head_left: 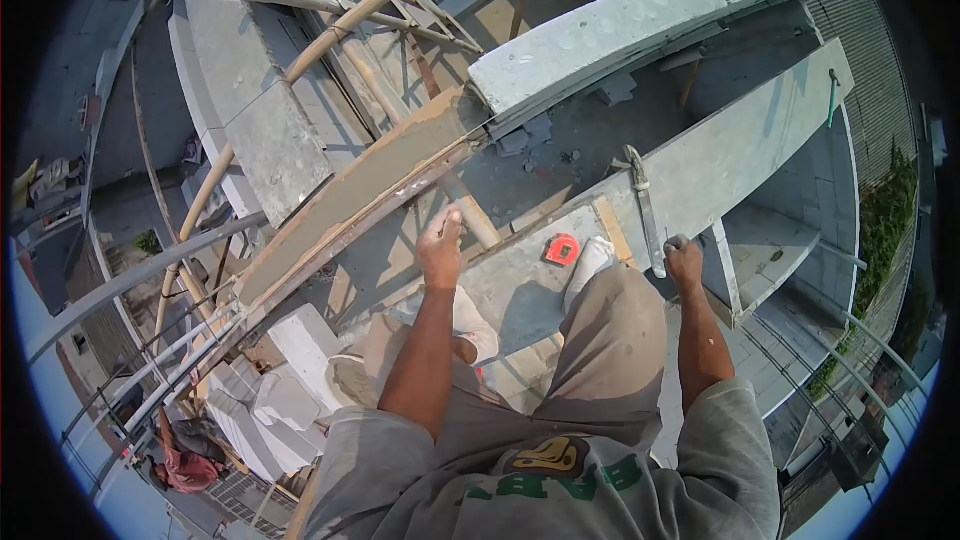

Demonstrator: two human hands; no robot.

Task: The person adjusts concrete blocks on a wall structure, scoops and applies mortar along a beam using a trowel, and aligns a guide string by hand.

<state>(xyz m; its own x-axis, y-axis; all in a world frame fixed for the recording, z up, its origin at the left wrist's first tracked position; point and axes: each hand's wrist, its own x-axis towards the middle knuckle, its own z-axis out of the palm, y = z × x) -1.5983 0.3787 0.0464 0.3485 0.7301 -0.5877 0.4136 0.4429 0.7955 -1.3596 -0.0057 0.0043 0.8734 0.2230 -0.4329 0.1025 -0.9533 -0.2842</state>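
Observation:
My left hand (440, 245) is raised in front of my knees, fingers curled and pinched together. Whether anything is between them is too small to make out. My right hand (685, 260) is closed beside my right knee; a thin dark bit shows at its fingers, not clear enough to name. A red tape measure (561, 250) lies on the concrete ledge (520, 305) by my foot. Close to the right hand, a long grey flat bar with a crosspiece at its top (648, 215) lies across the ledge. A short wooden strip (613, 227) is beside it.
Wet mortar (370, 175) fills a curved wooden-edged strip ahead. Light concrete blocks (650, 20) continue its curve to the right. Bamboo poles (375, 25) cross at upper left, over drops to lower levels. Another person (190, 455) is at lower left. A green clamp-like piece (833, 100) hangs at right.

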